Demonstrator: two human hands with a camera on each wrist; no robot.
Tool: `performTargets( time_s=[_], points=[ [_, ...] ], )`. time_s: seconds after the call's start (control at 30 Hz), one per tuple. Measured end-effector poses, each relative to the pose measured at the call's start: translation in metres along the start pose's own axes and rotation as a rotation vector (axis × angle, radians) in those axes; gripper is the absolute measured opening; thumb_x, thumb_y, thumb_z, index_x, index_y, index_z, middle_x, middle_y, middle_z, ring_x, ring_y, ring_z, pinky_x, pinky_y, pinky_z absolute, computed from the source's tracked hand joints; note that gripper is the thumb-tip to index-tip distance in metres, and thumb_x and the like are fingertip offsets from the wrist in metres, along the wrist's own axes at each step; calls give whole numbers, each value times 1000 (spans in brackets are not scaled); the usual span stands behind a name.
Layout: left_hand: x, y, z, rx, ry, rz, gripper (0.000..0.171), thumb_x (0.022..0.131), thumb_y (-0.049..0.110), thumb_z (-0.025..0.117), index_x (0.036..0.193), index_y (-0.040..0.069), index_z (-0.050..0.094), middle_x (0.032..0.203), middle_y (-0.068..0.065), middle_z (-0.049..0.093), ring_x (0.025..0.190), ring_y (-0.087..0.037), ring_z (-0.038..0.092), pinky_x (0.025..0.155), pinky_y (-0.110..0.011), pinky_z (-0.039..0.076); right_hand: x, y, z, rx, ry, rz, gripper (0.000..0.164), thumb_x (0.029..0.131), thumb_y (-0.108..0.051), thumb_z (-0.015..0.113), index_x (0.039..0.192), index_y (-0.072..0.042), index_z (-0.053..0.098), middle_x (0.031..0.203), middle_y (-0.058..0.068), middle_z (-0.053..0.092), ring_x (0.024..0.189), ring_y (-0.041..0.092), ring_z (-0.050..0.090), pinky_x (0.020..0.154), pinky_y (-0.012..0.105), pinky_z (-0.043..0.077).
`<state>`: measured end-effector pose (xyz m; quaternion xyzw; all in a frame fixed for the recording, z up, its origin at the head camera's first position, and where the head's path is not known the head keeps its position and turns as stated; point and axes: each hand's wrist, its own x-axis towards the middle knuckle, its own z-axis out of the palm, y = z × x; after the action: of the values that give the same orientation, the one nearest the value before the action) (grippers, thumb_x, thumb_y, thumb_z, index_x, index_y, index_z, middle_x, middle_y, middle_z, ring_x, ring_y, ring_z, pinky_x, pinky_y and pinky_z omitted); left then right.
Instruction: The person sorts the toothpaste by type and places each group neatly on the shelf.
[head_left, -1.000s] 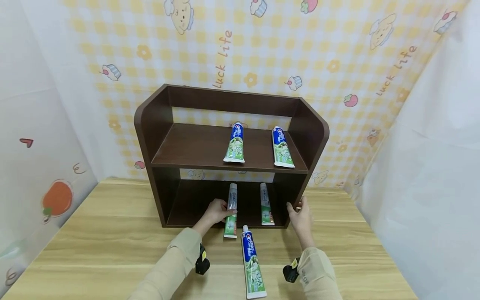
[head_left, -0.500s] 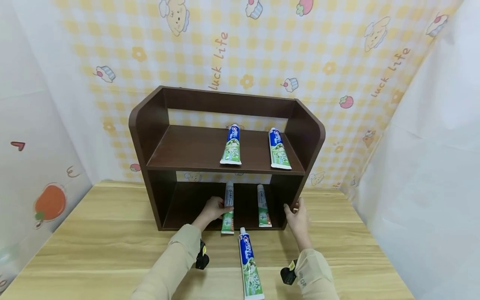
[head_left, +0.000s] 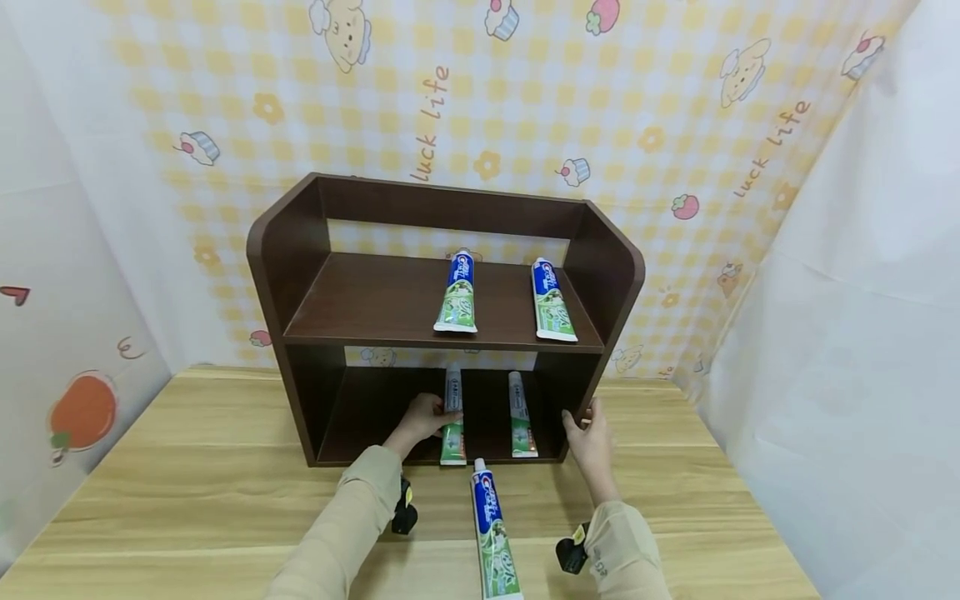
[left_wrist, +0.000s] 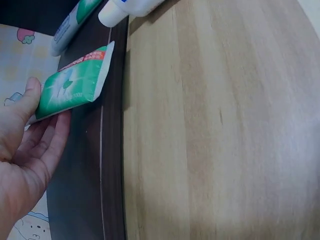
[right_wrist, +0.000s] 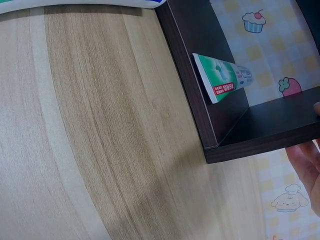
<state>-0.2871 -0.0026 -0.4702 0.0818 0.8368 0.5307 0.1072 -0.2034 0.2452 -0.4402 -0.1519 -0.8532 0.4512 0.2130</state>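
Note:
My left hand pinches a green and grey toothpaste tube between thumb and fingers, in the lower compartment of a dark brown shelf unit. In the left wrist view the held tube is tilted, its flat end above the compartment's front edge. Another green and grey toothpaste tube lies to its right on the same board. My right hand grips the unit's right side panel, thumb inside and fingers outside.
Two blue and green toothpaste tubes, one central and one at the right, lie on the upper shelf. A third blue and green tube lies on the wooden table before the unit. A patterned cloth hangs behind.
My left hand has moved the green and grey tube farther into the lower compartment and lower toward the board. The right hand keeps its grip on the side panel. The head view has shifted slightly.

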Motion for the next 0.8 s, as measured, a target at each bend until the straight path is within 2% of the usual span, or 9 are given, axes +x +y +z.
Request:
performTargets(
  time_s=[0.27,0.43,0.53,0.8],
  points=[
    [3,-6,-1,12,26,-6,24,86,16,63,90,-8,60,80,-17,64,63,-17,61,59,-30,55,-1,-1,0,-8,8,-6,18,85,-9,60,95,-3,45,96,22,60,82,31,64,59,23,47],
    [4,-9,0,68,54,-9,25,86,21,64,81,-3,59,68,-5,55,58,-11,46,51,-22,40,0,1,0,-23,14,-10,18,85,-10,60,95,-3,46,96,21,60,83,31,64,60,25,48],
    [4,-10,1,61,53,-18,26,85,22,64,78,-2,58,65,-1,50,58,-11,40,50,-22,34,0,2,0,-48,29,-10,18,85,-12,60,94,-5,46,95,20,61,84,31,64,62,29,49],
    [4,-6,-2,29,17,-72,25,86,21,62,83,-3,56,71,-5,51,61,-13,42,53,-23,36,1,3,1,-53,17,14,19,86,-15,60,93,-6,45,99,19,61,88,32,64,63,31,50]
  ],
)
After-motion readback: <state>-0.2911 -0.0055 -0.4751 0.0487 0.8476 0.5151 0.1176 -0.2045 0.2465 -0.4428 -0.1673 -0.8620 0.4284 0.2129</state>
